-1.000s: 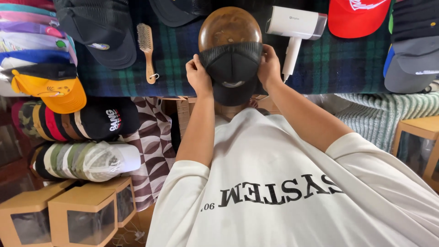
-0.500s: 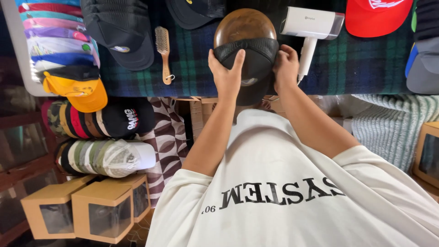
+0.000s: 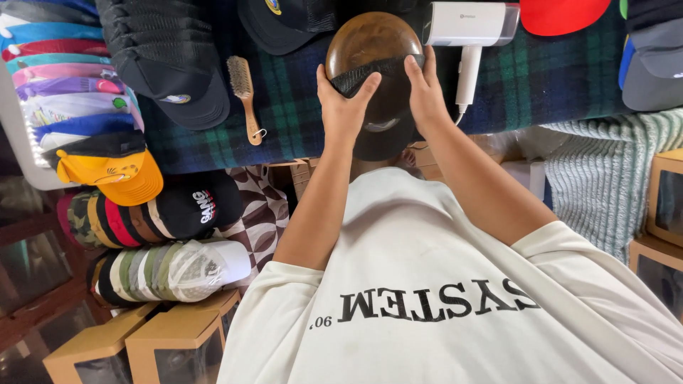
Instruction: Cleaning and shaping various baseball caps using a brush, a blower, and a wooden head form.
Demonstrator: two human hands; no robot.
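Presently both my hands, left hand (image 3: 343,107) and right hand (image 3: 425,92), press the soft, light black mesh-backed cap (image 3: 377,96) over the rounded brown wooden hat block (image 3: 364,39); fingers closed on its pliable sides.

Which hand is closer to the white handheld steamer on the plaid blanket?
The right hand: it presses the black cap just left of the white steamer handle. The left hand holds the cap's far side, farther away.
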